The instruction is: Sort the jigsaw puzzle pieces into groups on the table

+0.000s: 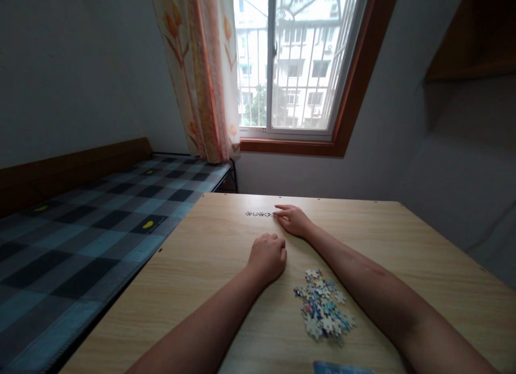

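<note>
A short row of joined jigsaw puzzle pieces (260, 214) lies near the far edge of the wooden table. My right hand (295, 221) is at the row's right end, its fingers stretched out and apart, with fingertips at the last piece. Closer to me, my left hand (266, 257) rests on the tabletop with its fingers curled in. Whether anything is inside that hand is hidden. A loose pile of jigsaw pieces (322, 305) lies between my forearms, some showing pale backs and others coloured print.
The wooden table (193, 288) extends toward the window wall. A blue printed item (342, 367) is partly visible at the bottom edge. Left of the table stands a bed with a checked cover (100, 229). Behind are a curtain (209, 73) and a barred window (298, 62).
</note>
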Demonstrator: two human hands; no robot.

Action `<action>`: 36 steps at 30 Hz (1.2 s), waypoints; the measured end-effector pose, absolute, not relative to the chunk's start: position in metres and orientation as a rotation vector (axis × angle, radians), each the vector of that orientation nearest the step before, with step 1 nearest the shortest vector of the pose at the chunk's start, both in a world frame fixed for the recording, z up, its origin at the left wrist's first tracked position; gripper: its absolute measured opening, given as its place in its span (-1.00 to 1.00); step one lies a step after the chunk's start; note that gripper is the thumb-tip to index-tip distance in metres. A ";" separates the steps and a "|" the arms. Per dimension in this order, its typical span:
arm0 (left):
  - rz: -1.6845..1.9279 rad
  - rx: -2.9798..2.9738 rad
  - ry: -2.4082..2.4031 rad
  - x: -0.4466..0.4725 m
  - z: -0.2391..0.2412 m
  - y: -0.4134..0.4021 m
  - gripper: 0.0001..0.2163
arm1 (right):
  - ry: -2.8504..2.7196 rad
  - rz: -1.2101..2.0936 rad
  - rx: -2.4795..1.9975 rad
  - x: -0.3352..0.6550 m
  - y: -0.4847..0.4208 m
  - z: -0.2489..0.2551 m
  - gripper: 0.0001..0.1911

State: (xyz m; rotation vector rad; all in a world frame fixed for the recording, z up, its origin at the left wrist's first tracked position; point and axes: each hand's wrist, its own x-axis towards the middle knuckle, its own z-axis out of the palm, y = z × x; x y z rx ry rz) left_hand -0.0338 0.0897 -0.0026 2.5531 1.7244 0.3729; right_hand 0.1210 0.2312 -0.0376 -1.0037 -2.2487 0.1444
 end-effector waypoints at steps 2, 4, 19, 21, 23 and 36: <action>0.377 2.548 1.722 -0.034 -0.003 0.090 -0.81 | -2.267 0.152 -1.002 0.121 0.231 -0.038 -0.75; 0.378 2.544 1.719 -0.034 -0.003 0.090 -0.82 | -2.281 0.156 -1.004 0.121 0.232 -0.039 -0.74; 0.397 2.563 1.726 -0.034 -0.001 0.089 -0.81 | -2.147 0.370 -0.982 0.122 0.233 -0.040 -0.75; 0.405 2.566 1.728 -0.033 -0.001 0.089 -0.81 | -2.067 0.488 -0.975 0.124 0.236 -0.041 -0.76; 0.402 2.564 1.728 -0.033 -0.001 0.089 -0.81 | -2.005 0.567 -0.988 0.127 0.241 -0.041 -0.75; 0.376 2.577 1.742 -0.032 -0.001 0.094 -0.78 | -1.920 0.840 -1.025 0.169 0.219 -0.037 -0.66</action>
